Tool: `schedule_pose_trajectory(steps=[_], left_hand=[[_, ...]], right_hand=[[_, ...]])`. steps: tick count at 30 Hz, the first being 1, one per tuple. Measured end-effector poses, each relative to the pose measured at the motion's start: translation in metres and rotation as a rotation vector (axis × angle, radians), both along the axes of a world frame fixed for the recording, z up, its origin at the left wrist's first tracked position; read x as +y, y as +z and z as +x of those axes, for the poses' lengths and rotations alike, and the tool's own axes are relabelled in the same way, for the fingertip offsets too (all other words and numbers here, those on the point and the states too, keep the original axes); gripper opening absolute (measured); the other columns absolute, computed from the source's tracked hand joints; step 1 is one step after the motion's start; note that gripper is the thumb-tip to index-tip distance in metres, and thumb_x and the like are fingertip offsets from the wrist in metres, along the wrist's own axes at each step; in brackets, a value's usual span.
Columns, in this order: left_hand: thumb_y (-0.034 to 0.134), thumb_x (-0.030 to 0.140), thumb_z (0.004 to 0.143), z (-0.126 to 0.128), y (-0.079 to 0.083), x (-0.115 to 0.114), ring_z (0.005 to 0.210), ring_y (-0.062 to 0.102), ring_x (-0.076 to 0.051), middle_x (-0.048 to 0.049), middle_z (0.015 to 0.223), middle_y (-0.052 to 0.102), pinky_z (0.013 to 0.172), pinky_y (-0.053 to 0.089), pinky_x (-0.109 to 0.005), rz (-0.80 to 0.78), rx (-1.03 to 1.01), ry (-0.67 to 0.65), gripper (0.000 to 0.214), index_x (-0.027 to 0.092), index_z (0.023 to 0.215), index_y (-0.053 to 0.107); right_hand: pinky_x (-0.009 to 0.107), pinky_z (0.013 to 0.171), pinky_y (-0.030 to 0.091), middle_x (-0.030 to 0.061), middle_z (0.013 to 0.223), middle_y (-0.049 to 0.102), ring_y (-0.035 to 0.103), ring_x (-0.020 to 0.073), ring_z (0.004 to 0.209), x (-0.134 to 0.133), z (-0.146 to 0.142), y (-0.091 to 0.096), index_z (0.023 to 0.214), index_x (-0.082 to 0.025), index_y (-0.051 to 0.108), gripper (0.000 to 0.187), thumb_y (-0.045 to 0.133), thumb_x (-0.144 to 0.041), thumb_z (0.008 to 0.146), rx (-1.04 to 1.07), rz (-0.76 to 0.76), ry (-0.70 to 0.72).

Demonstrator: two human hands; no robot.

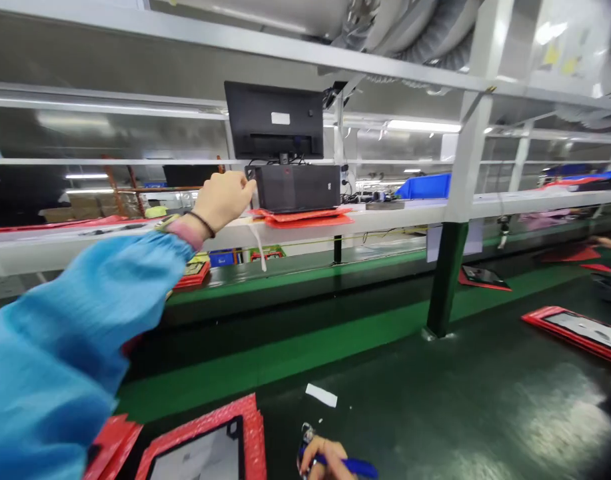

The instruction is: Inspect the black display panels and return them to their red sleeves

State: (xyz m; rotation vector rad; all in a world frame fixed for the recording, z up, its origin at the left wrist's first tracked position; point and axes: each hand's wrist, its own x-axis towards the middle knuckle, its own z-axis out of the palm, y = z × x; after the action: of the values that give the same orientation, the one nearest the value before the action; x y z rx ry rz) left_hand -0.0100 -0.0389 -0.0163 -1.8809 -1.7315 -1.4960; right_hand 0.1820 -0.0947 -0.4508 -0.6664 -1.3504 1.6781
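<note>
My left hand (225, 200), in a blue sleeve, reaches up to the white shelf (385, 217). Its fingers are curled shut against the left end of a black box (298, 188) that sits on red trays. What they pinch is hidden. A white strip (258, 248) hangs from the shelf edge just below that hand. My right hand (321, 461) rests low on the dark green belt (460, 400), closed round a blue pen (352, 468) with a small shiny thing beside it. A red tray holding a dark screen (205, 453) lies left of that hand.
A black monitor (275, 120) stands above the box, and a blue bin (425, 187) is on the shelf to the right. A green and white post (448, 280) rises mid-belt. More red trays (575, 330) lie right, near another person's hands (608, 243). A white slip (321, 395) lies on the belt.
</note>
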Motion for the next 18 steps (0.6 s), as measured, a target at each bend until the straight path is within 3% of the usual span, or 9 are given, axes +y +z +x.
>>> schedule_pose_trajectory(steps=[3, 5, 7, 9, 11, 14, 18], left_hand=[[0.056, 0.034, 0.083, -0.017, -0.060, -0.070, 0.071, 0.056, -0.020, 0.0029, 0.063, 0.057, 0.078, 0.037, -0.034, -0.080, 0.164, 0.018, 0.011, 0.023, 0.080, 0.057], [0.048, 0.040, 0.085, -0.033, -0.120, -0.114, 0.052, 0.047, -0.015, 0.0069, 0.052, 0.051, 0.058, 0.033, -0.029, -0.432, 0.197, -0.092, 0.017, 0.025, 0.078, 0.051], [0.048, 0.041, 0.082, -0.054, -0.187, -0.149, 0.052, 0.045, -0.014, 0.0074, 0.053, 0.049, 0.054, 0.030, -0.027, -0.785, -0.021, -0.189, 0.018, 0.025, 0.075, 0.049], [0.051, 0.036, 0.074, -0.078, -0.249, -0.174, 0.051, 0.045, -0.015, 0.0073, 0.053, 0.048, 0.052, 0.030, -0.028, -0.909, -0.135, -0.165, 0.013, 0.024, 0.074, 0.049], [0.051, 0.035, 0.066, -0.099, -0.297, -0.191, 0.052, 0.047, -0.016, 0.0074, 0.053, 0.045, 0.054, 0.033, -0.029, -0.947, -0.236, -0.110, 0.014, 0.024, 0.073, 0.047], [0.049, 0.036, 0.061, -0.118, -0.336, -0.206, 0.051, 0.047, -0.016, 0.0071, 0.056, 0.044, 0.051, 0.035, -0.029, -0.965, -0.379, -0.038, 0.016, 0.025, 0.071, 0.044], [0.052, 0.034, 0.055, -0.124, -0.351, -0.213, 0.048, 0.050, -0.016, 0.0068, 0.055, 0.048, 0.050, 0.038, -0.030, -0.991, -0.554, -0.029, 0.019, 0.025, 0.070, 0.045]], right_hand=[[0.021, 0.039, 0.032, -0.0050, 0.033, 0.048, 0.039, 0.0094, 0.028, -0.015, -0.004, -0.004, 0.098, -0.017, 0.062, 0.086, 0.023, -0.089, 0.072, 0.062, -0.099, 0.016], [0.020, 0.038, 0.031, -0.0005, 0.047, 0.062, 0.047, 0.0113, 0.030, -0.025, -0.004, 0.002, 0.115, -0.021, 0.052, 0.082, 0.016, -0.084, 0.078, 0.094, -0.132, 0.027], [0.020, 0.042, 0.036, 0.0003, 0.058, 0.066, 0.053, 0.0112, 0.039, -0.035, -0.006, 0.012, 0.101, -0.024, 0.053, 0.071, 0.018, -0.082, 0.081, 0.116, -0.134, 0.036], [0.021, 0.047, 0.040, 0.0007, 0.061, 0.065, 0.057, 0.0122, 0.049, -0.046, -0.012, 0.025, 0.084, -0.022, 0.055, 0.059, 0.033, -0.076, 0.084, 0.103, -0.114, 0.060], [0.024, 0.056, 0.045, 0.0031, 0.067, 0.068, 0.061, 0.0143, 0.060, -0.060, -0.023, 0.037, 0.081, -0.020, 0.059, 0.048, 0.050, -0.067, 0.084, 0.052, -0.073, 0.098], [0.027, 0.062, 0.046, 0.0047, 0.076, 0.069, 0.062, 0.0166, 0.066, -0.081, -0.045, 0.050, 0.086, -0.017, 0.066, 0.035, 0.065, -0.052, 0.080, -0.094, 0.024, 0.135], [0.023, 0.054, 0.035, -0.0026, 0.061, 0.056, 0.050, 0.0127, 0.057, -0.096, -0.069, 0.051, 0.064, -0.018, 0.059, 0.018, 0.073, -0.026, 0.070, -0.287, 0.149, 0.054]])
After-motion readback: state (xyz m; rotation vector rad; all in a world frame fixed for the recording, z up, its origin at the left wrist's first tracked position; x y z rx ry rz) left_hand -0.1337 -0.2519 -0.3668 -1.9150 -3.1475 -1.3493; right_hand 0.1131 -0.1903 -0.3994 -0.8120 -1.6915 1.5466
